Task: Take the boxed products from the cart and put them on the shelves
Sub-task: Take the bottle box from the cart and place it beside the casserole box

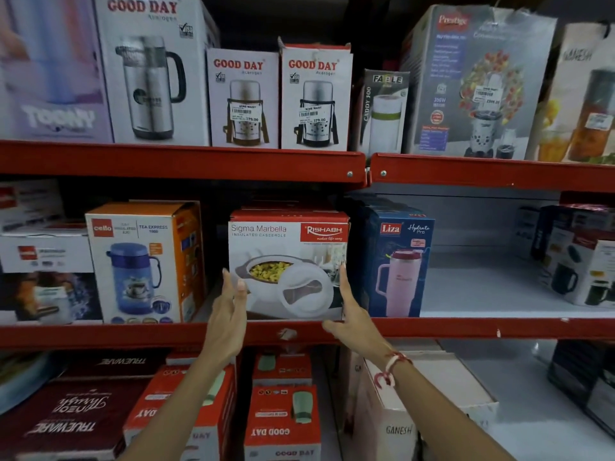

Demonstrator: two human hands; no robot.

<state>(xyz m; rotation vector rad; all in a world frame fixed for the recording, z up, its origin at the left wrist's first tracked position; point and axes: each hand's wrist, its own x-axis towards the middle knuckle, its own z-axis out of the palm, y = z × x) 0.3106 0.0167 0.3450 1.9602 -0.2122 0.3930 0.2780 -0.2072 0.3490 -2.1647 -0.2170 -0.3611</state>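
A white and red Sigma Marbella casserole box [293, 251] stands upright on the middle shelf [466, 327], between an orange Cello flask box [143, 261] and a blue Liza tumbler box [399, 264]. My left hand [229, 314] presses flat against the box's lower left side. Against its lower right edge lies my right hand [349, 311], thumb under the shelf lip. Both hands clasp the box between them. The cart is out of view.
The top shelf [183, 161] carries Good Day flask boxes [244, 98], a Fable box [382, 111] and a Prestige blender box [472, 84]. Bare white shelf surface [482, 287] lies right of the Liza box. Trueware, Good Day and Ganesh boxes [399, 410] fill the lower shelf.
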